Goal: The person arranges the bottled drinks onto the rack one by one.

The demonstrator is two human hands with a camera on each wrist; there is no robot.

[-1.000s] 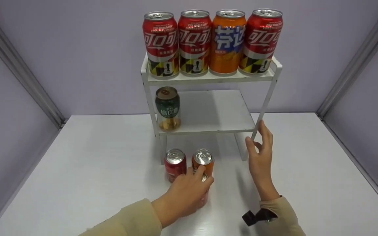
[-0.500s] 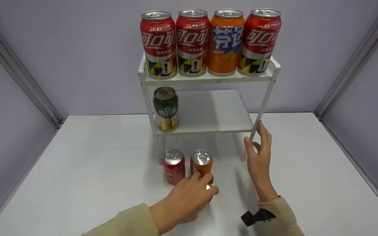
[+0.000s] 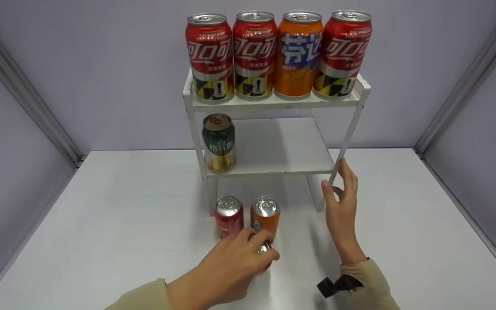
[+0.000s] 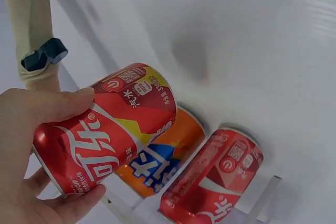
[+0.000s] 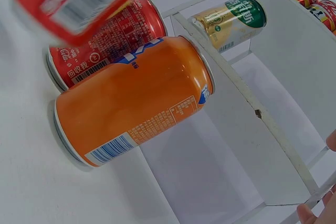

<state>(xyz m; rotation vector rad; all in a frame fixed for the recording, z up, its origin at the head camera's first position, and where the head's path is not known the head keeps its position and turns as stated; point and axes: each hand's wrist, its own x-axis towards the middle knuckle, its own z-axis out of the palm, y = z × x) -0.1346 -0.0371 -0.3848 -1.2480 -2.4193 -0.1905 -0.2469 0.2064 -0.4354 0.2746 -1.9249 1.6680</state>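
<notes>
My left hand (image 3: 226,267) holds a red cola can (image 4: 105,129), fingers and thumb wrapped round its side. The head view shows little of it beyond part of its lid; in the right wrist view it is blurred and tilted. Just beyond it, an orange soda can (image 3: 266,219) and another red cola can (image 3: 229,219) stand side by side on the table, before the white two-tier rack (image 3: 274,104). My right hand (image 3: 343,211) grips the rack's right front post, thumb on one side and fingers on the other.
Several red cola cans (image 3: 254,56) and an orange soda can (image 3: 298,56) line the rack's top shelf. A green and gold can (image 3: 219,144) stands at the left of the middle shelf (image 3: 282,146). Pale walls (image 3: 123,86) enclose the white table (image 3: 123,206).
The left hand and its can have drawn back toward me and slightly left, uncovering more of the standing orange can. My right hand stays at the post.
</notes>
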